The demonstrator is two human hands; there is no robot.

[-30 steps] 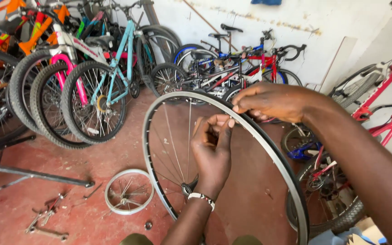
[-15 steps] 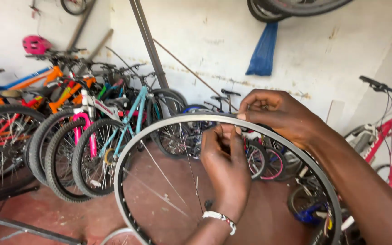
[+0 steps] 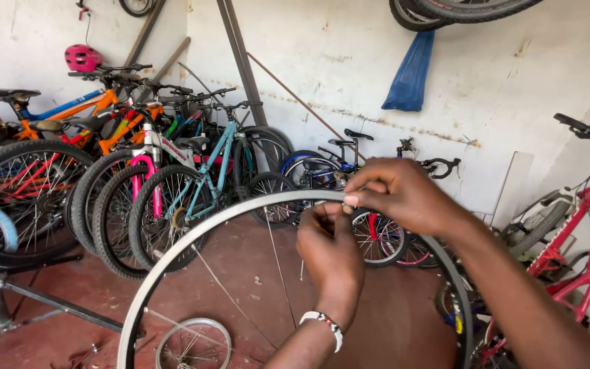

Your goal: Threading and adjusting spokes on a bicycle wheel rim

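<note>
Silver wheel rim (image 3: 172,263), one, pinched by two hands: left hand (image 3: 332,253), right hand (image 3: 401,195).

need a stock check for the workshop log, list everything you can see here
bare silver wheel rim with thin spokes: one, centre, held upright
small spoked wheel: one, silver, on the red floor
parked bicycles: several, mixed colours, left along the wall
pink helmet: one, on a handlebar, upper left
blue bag: one, hanging on the wall
red bicycle: one, right edge
left hand: inside the rim, fingers at its top
right hand: pinching the rim's top
</note>
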